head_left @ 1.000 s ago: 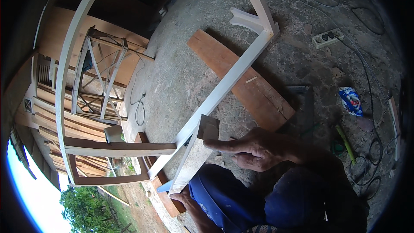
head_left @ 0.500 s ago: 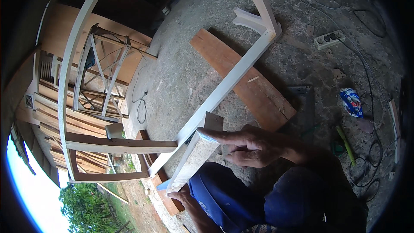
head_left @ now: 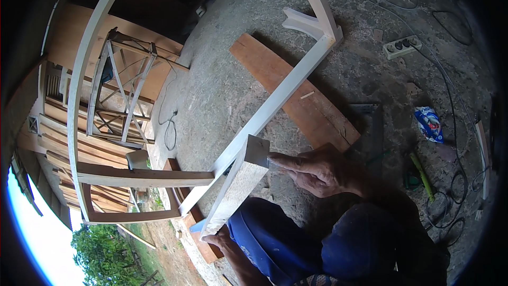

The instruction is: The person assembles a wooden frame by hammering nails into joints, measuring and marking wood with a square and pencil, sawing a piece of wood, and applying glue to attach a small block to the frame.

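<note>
A pale wooden post [head_left: 238, 185] slants up in front of me, its squared end facing up and away. My left hand [head_left: 221, 237] grips its lower end, with most of the fingers hidden behind the wood. My right hand [head_left: 317, 169] is at the upper end, index finger stretched out with its tip close to the post's edge and the other fingers bent. No tool shows in it. Just beyond the post lies a long pale rail [head_left: 275, 98] of a wooden frame, with a crosspiece [head_left: 145, 177] joined to it at the left.
A reddish-brown board [head_left: 296, 92] lies on the concrete floor under the rail. To the right are a power strip [head_left: 402, 47] with cables, a blue packet [head_left: 429, 124] and a yellow-green handled tool [head_left: 422, 176]. Stacked planks [head_left: 58, 148] and a trestle frame [head_left: 121, 87] stand at the left.
My right index finger has moved off the post's near face to beside its upper end. A whitish smear seen at the fingertip earlier is out of sight. The left hand keeps its grip.
</note>
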`<state>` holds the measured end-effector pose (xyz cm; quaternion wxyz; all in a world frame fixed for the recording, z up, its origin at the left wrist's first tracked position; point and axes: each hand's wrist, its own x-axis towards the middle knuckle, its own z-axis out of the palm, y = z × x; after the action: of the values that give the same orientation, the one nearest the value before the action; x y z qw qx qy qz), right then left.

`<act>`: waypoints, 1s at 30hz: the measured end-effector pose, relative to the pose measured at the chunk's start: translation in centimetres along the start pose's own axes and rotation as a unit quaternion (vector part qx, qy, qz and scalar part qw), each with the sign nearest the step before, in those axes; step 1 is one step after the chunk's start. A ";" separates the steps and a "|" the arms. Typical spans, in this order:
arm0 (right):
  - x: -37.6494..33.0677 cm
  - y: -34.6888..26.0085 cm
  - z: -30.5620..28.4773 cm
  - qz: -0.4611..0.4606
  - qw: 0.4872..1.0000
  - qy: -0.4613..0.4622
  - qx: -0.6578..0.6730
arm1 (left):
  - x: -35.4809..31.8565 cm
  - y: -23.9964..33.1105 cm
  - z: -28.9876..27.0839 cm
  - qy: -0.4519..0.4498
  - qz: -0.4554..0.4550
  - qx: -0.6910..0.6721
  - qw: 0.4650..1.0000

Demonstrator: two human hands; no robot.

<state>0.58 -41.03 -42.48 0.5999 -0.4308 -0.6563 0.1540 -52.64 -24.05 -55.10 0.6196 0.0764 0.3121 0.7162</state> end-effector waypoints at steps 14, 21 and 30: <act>0.4 -0.9 -0.9 0.065 0.978 -0.112 0.164 | -3.1 0.1 2.6 0.013 0.045 -0.073 0.996; -0.7 -1.4 -3.1 0.162 0.965 -0.011 0.206 | -4.9 -1.4 20.7 -0.010 0.261 0.130 0.956; 5.9 -5.2 -4.6 0.092 0.991 0.005 0.099 | -14.7 -11.2 41.8 -0.342 0.363 0.425 0.756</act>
<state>3.35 -41.04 -33.85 0.6260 -0.4290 -0.5922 0.2708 -19.24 -22.66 -23.86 0.2830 0.6790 0.3002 0.6073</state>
